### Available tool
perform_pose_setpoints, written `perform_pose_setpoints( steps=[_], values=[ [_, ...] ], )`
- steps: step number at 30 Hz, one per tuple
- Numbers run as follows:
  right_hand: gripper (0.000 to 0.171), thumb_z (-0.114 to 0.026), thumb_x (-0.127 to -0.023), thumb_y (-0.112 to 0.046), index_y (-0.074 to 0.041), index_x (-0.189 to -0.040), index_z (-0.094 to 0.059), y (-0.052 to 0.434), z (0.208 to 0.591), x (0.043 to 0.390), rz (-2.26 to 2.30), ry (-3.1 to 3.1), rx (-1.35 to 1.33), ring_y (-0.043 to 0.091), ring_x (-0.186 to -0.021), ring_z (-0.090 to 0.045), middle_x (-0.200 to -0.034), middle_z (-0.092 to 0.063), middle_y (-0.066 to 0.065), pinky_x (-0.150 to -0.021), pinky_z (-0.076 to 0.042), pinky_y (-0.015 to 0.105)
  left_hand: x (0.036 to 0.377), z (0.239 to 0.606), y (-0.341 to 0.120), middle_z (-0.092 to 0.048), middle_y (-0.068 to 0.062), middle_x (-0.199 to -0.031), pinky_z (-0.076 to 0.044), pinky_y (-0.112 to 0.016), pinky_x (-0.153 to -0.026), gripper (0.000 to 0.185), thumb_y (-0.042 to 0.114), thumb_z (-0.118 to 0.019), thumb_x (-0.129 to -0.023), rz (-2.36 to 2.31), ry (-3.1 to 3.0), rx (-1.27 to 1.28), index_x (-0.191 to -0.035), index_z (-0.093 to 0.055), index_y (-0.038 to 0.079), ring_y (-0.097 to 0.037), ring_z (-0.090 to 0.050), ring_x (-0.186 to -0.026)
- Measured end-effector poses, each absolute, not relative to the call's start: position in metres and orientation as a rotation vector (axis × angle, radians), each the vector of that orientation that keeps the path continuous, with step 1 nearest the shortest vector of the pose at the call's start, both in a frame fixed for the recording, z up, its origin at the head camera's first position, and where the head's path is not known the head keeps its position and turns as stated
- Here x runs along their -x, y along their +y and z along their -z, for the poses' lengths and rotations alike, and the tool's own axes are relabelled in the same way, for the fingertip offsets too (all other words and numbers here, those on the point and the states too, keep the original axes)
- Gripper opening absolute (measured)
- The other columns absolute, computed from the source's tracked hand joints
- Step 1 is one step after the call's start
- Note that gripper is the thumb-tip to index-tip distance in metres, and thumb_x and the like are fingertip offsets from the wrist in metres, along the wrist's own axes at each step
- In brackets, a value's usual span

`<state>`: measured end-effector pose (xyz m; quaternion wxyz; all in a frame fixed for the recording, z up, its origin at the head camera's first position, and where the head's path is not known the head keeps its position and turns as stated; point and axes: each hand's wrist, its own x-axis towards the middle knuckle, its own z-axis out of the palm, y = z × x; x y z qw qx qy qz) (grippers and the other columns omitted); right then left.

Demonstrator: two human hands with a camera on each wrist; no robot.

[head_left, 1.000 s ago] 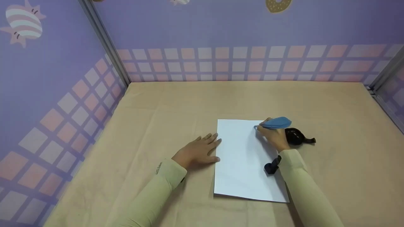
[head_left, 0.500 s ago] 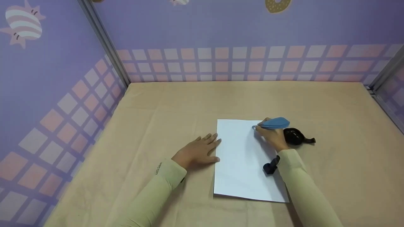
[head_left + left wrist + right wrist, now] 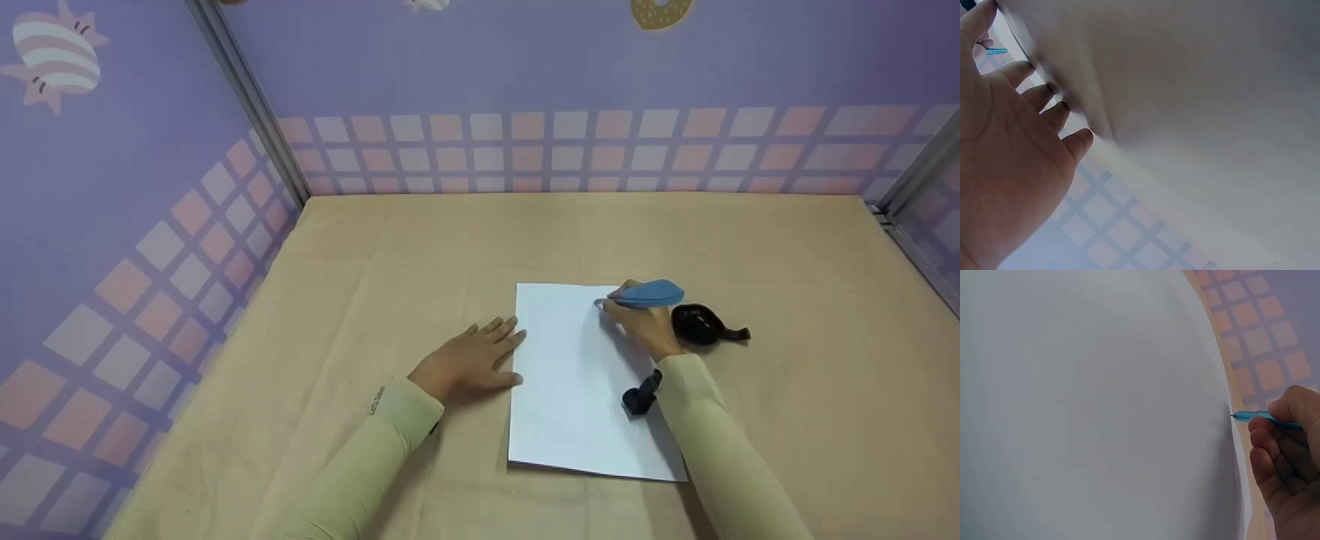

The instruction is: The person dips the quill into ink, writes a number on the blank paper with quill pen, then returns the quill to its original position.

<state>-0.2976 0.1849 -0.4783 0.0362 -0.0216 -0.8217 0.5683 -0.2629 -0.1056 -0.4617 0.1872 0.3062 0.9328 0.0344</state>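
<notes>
Held a blue pen point(image 3: 643, 295) in the right hand point(image 3: 643, 324), fingers curled round it, with the fat blue end pointing to the right and the thin tip pointing left. Touched the tip to the white paper point(image 3: 577, 390) near its far edge; in the right wrist view, saw the pen point(image 3: 1264, 417) pinched between thumb and fingers of the right hand point(image 3: 1286, 467), the tip right at the paper point(image 3: 1095, 405). Lay flat on the table, the left hand point(image 3: 469, 360), fingers straight and a little spread, holding nothing, fingertips just at the left edge of the paper. Showed the same in the left wrist view: the left hand point(image 3: 1010, 152) wide and relaxed, fingers pressed down beside the pale sheet. Lay on a tan cloth point(image 3: 420, 247) covering the table, the paper, a little to the right of the middle, long side running away from the person. Sat just beside the right hand, on the cloth, a black rounded thing point(image 3: 701, 324) with a small tail pointing right; could not tell what it was. Wore pale yellow-green sleeves point(image 3: 375, 442) on both arms, with a small black camera point(image 3: 641, 396) strapped at the right wrist. Stood all around the table, purple walls point(image 3: 525, 67) with pink and white squares low down and cartoon stickers high up.
</notes>
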Motion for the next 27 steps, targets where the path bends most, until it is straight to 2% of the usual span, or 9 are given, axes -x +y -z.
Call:
perform_pose_setpoints(
  steps=[9, 17, 23, 27],
  values=[
    [0.019, -0.067, -0.085, -0.010, 0.004, -0.096, -0.064, 0.180, 0.467, 0.293, -1.818, -2.530, 0.049, 0.013, -0.074, -0.055, -0.088, -0.063, 0.006, -0.065, -0.046, 0.023, 0.263, 0.462, -0.105, -0.003, 0.002, -0.163, -0.010, -0.044, -0.122, 0.078, 0.062, -0.040, -0.095, -0.088, 2.627, -0.858, -0.156, -0.012, 0.023, -0.019, -0.003, -0.151],
    [0.017, -0.068, -0.086, -0.012, 0.001, -0.095, -0.064, 0.181, 0.475, 0.298, -1.785, -2.541, -0.021, 0.011, -0.077, -0.056, -0.087, -0.064, 0.001, -0.069, -0.047, 0.021, 0.263, 0.461, -0.105, -0.002, 0.002, -0.163, -0.010, -0.044, -0.122, 0.078, 0.062, -0.040, -0.095, -0.082, 2.623, -0.856, -0.156, -0.011, 0.024, -0.018, -0.002, -0.151],
    [0.022, -0.067, -0.088, -0.012, 0.005, -0.100, -0.063, 0.182, 0.480, 0.300, -1.775, -2.544, -0.075, 0.010, -0.079, -0.055, -0.096, -0.067, 0.009, -0.073, -0.045, 0.021, 0.262, 0.461, -0.106, -0.003, 0.002, -0.163, -0.010, -0.044, -0.122, 0.077, 0.061, -0.040, -0.095, -0.094, 2.623, -0.859, -0.156, -0.012, 0.023, -0.018, -0.003, -0.151],
    [0.020, -0.067, -0.088, -0.013, 0.003, -0.100, -0.064, 0.182, 0.481, 0.301, -1.744, -2.564, -0.073, 0.010, -0.079, -0.055, -0.095, -0.066, 0.007, -0.072, -0.046, 0.021, 0.263, 0.462, -0.106, -0.002, 0.002, -0.163, -0.011, -0.044, -0.122, 0.077, 0.061, -0.039, -0.095, -0.099, 2.623, -0.861, -0.156, -0.011, 0.024, -0.018, -0.002, -0.151]
  ],
)
